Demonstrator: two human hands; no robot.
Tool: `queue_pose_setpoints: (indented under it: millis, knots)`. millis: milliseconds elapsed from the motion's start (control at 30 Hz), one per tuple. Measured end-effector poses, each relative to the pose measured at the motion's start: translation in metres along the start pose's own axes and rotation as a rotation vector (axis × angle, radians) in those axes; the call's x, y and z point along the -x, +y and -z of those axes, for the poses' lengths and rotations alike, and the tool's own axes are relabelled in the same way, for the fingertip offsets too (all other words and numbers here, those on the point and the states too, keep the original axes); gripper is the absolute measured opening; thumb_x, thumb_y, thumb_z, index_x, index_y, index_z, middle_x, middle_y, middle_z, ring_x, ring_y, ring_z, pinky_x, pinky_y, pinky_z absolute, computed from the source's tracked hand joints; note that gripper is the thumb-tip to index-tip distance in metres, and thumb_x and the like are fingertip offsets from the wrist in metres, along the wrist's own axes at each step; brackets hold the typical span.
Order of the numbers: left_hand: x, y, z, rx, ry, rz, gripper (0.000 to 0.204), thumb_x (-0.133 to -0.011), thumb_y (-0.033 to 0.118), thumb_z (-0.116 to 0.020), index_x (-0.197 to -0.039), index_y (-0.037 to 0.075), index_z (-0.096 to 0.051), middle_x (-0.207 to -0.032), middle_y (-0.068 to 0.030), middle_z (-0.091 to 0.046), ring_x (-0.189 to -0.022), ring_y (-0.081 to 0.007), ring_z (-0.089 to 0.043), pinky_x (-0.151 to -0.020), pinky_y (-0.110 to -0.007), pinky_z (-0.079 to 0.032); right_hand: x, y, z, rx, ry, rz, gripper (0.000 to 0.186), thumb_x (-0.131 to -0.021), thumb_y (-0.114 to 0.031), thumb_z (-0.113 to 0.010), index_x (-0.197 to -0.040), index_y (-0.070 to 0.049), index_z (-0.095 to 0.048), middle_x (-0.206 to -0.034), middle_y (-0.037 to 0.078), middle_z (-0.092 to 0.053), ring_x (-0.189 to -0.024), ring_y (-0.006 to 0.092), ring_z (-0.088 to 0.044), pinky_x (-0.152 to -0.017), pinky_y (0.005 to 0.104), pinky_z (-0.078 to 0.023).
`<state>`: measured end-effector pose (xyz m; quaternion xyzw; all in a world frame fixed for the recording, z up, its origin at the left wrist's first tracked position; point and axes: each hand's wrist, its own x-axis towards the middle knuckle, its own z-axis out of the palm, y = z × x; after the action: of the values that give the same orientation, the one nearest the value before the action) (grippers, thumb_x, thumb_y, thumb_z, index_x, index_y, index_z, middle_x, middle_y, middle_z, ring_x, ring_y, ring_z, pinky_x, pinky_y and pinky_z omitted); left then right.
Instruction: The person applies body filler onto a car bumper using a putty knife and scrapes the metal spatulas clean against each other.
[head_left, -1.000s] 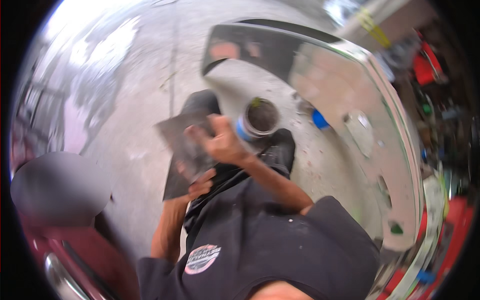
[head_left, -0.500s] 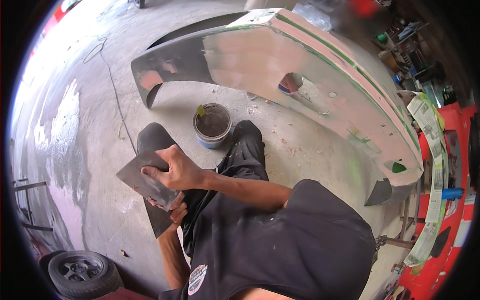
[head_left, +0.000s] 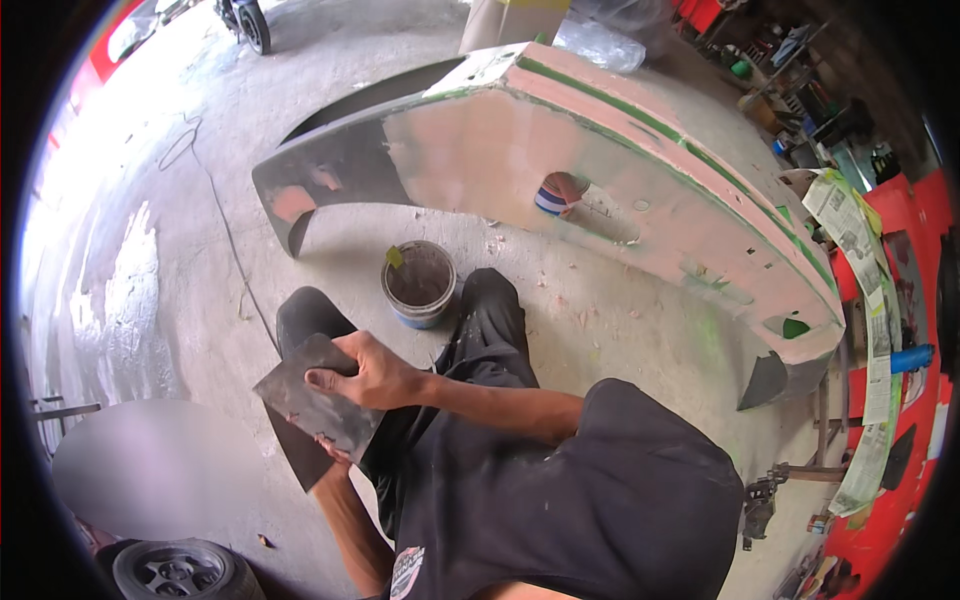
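My right hand (head_left: 385, 373) grips a flat grey filler spreader (head_left: 335, 412), its thumb pressed on the upper face. Pinkish filler smears mark the lower edge of this square sheet. Beneath it a darker flat plate (head_left: 291, 443) sticks out toward the lower left. My left hand (head_left: 338, 458) is closed at the lower edges of the two sheets, seemingly on the darker plate; most of its fingers are hidden. Both hands are over my left thigh. Past my knees stands an open bucket (head_left: 418, 318), dirty inside, with a yellow-green scrap on its rim.
A large car bumper (head_left: 470, 150), patched with pink filler, arcs across the far side. A small can (head_left: 550, 200) shows through its opening. A cable (head_left: 228, 225) runs along the floor at left. A wheel (head_left: 185, 572) lies at lower left; newspaper-masked red panels (head_left: 875, 320) stand right.
The view has shifted, so the bucket and bumper sit lower in the picture. The spreader has turned slightly, and my left fingers are now more hidden beneath it.
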<state>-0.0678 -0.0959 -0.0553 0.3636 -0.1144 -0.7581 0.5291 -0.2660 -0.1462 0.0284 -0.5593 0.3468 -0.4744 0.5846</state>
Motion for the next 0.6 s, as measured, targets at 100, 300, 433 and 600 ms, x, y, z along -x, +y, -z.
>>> queue_pose_setpoints:
  millis: [100, 300, 433, 600]
  knots:
    - [0.002, -0.005, -0.006, 0.045, -0.021, 0.054, 0.052, -0.097, 0.048, -0.052, -0.127, 0.006, -0.049, -0.082, -0.0066, -0.058, -0.062, -0.0197, -0.056, -0.052, -0.028, -0.049, -0.009, 0.021, 0.004, 0.040, 0.083, 0.061, 0.041, -0.091, -0.028, -0.072, -0.076, 0.007, -0.058, -0.059, 0.014, -0.048, -0.064, 0.0060, -0.042, -0.054, 0.0341, -0.039]
    - [0.003, -0.006, -0.007, 0.039, 0.033, 0.024, 0.053, -0.097, 0.046, -0.054, -0.131, 0.005, -0.048, -0.085, -0.0061, -0.058, -0.068, -0.0217, -0.061, -0.057, -0.029, -0.054, 0.017, 0.012, -0.026, 0.115, -0.109, 0.080, 0.032, -0.095, -0.025, -0.069, -0.094, 0.006, -0.064, -0.074, 0.018, -0.065, -0.074, 0.0056, -0.048, -0.069, 0.0324, -0.048]
    - [0.002, 0.007, -0.010, -0.037, 0.210, -0.112, 0.055, -0.097, 0.045, -0.055, -0.133, 0.004, -0.048, -0.086, -0.0057, -0.059, -0.073, -0.0231, -0.064, -0.061, -0.030, -0.057, 0.009, 0.002, -0.013, 0.156, 0.004, 0.114, 0.028, -0.094, -0.026, -0.070, -0.096, 0.002, -0.068, -0.073, 0.012, -0.065, -0.073, 0.0062, -0.050, -0.066, 0.0310, -0.046]
    - [-0.007, 0.030, -0.011, 0.302, -0.279, -0.026, 0.024, -0.105, 0.029, -0.044, -0.107, 0.006, -0.050, -0.079, -0.0040, -0.050, -0.051, -0.0102, -0.043, -0.040, -0.024, -0.035, -0.002, -0.016, 0.032, 0.135, 0.294, -0.189, 0.034, -0.092, -0.030, -0.073, -0.077, 0.001, -0.068, -0.065, -0.002, -0.060, -0.066, 0.0040, -0.050, -0.055, 0.0276, -0.043]
